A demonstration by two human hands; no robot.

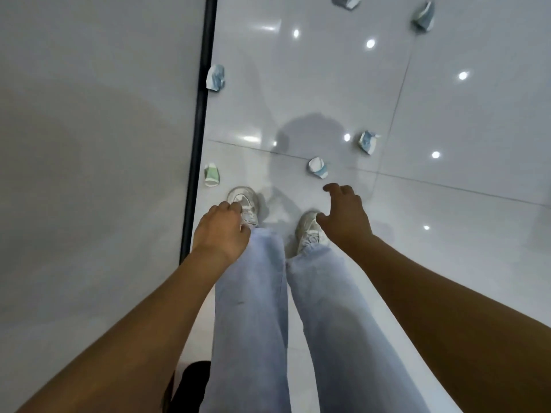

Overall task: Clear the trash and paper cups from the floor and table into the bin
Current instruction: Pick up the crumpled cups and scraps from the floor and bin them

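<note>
Crushed paper cups litter a glossy tiled floor (343, 84).
Left hand (222, 231) loosely curled, right hand (347, 216) spread, both holding nothing; nearest cup (317, 167) print unreadable; top cup (347, 0) cropped.

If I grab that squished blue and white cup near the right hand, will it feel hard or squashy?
Probably squashy: the crumpled blue-and-white paper cup is already creased and dented, so it should give under your fingers. It likely weighs very little, being thin paper. On the glossy tiled floor it might slide if nudged, but its crushed shape probably won't roll far.
</note>
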